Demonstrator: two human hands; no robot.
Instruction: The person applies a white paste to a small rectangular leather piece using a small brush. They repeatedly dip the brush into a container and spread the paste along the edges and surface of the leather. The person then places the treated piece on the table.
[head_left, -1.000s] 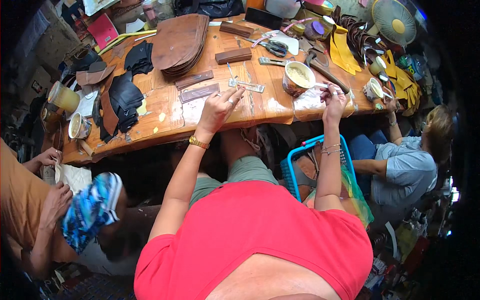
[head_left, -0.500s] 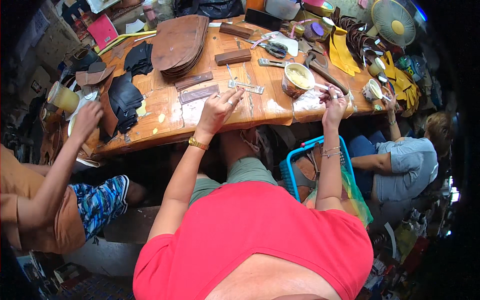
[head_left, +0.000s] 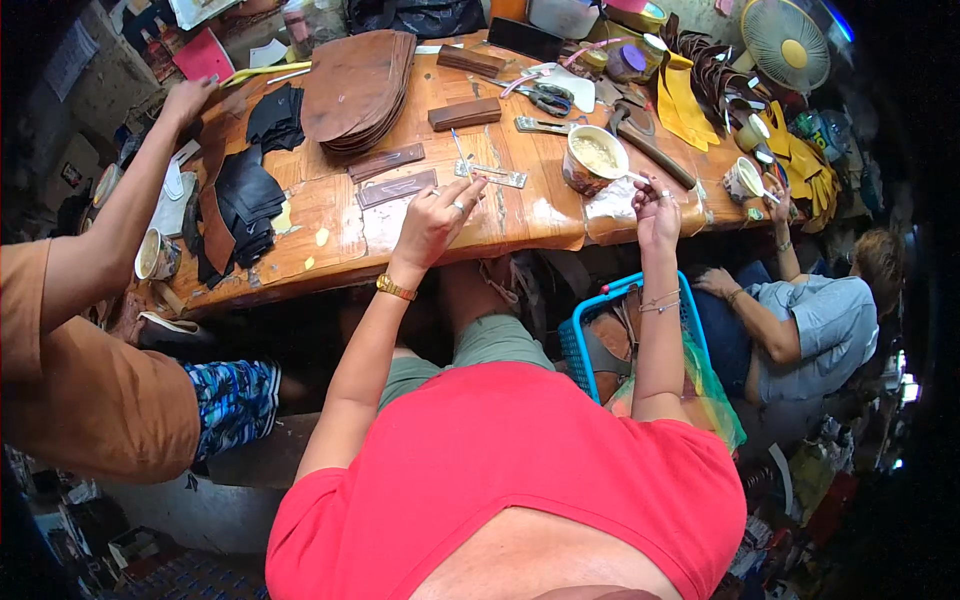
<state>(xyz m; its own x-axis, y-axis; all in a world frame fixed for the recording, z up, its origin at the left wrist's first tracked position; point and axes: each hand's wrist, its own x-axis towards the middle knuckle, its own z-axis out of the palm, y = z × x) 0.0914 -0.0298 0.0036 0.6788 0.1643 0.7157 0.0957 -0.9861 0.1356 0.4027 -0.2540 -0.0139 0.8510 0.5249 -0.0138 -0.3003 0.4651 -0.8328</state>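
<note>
My left hand (head_left: 434,222) lies at the table's front edge, fingers stretched loosely forward, no held thing showing in it. Just beyond its fingertips are a thin blue-tipped stick (head_left: 459,148) and a flat, metallic-looking strip (head_left: 500,177). A dark brown leather piece (head_left: 398,189) is left of the hand. Pinched in my right hand (head_left: 657,215) is a white spoon (head_left: 636,177), its far end at the rim of a paper cup (head_left: 583,180). Pale food with liquid fills much of the cup.
Brown leather pieces (head_left: 357,90) are stacked on the wooden table (head_left: 330,225), near black pieces (head_left: 250,190). A hammer (head_left: 650,150) lies behind my right hand. A blue basket (head_left: 572,350) stands below. Co-workers sit at left (head_left: 100,390) and right (head_left: 815,320).
The spoon and my right hand shift slightly left. The left co-worker's arm reaches farther across the table, and a cup shows near that person. The right co-worker's lower arm has drawn back.
</note>
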